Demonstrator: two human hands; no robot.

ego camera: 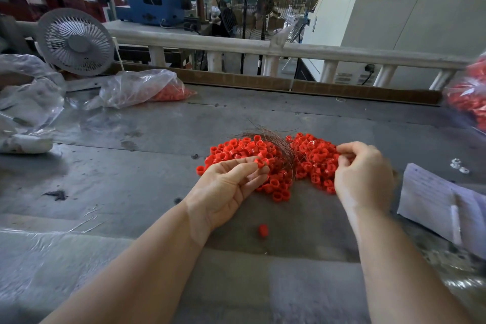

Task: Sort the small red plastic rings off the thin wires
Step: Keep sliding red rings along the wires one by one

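A lone ring (263, 230) lies on the table (131, 166) nearest; the left hand (226, 187), palm up, pinches a red ring (260, 163) at its fingertips; the right hand (364, 173) curls over the ring pile (313, 158), its hold hidden; tangled wires (273, 139) lie between the heaps; farther off, a bag (139, 88).

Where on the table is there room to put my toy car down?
Bare patches: left of the ring pile, before the plastic bag; and between the pile and the cardboard edge. Crowded: around both hands, and the papers on the right.
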